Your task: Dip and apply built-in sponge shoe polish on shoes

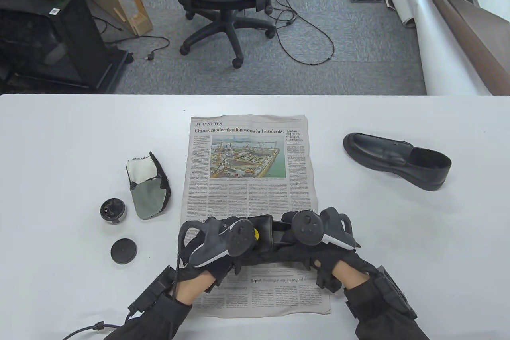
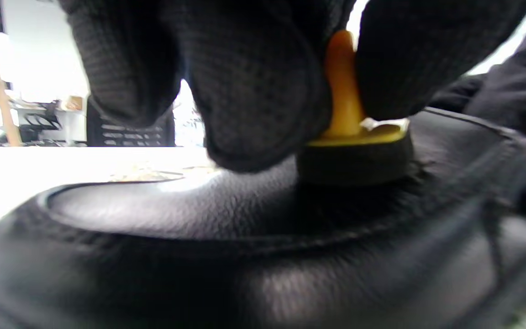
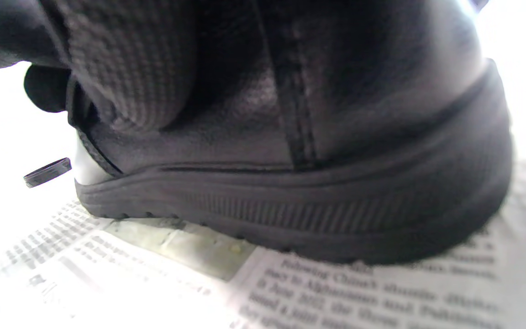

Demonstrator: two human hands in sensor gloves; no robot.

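- Table view: we see both gloved hands low on the newspaper [image 1: 249, 180] spread on the white desk [image 1: 59, 149]. The left hand [image 1: 217, 242] and right hand [image 1: 318, 236] sit on a black shoe [image 1: 279, 236], mostly hidden under them. A yellow bit of the sponge applicator [image 1: 257, 233] shows by the left hand.
- Second shoe [image 1: 396, 160] lies far right on the desk, well apart. Open polish tin [image 1: 113, 210], its lid [image 1: 124, 251] and a cloth mitt [image 1: 149, 186] lie left of the paper.
- Left wrist view: we see fingers [image 2: 263, 91] pinching the applicator's yellow handle [image 2: 343, 87], its dark sponge pad pressed on the shoe's upper [image 2: 199, 205].
- Right wrist view: right fingers [image 3: 126, 68] curled against the shoe's side [image 3: 336, 114], gripping it; sole rests on the newspaper [image 3: 336, 283].
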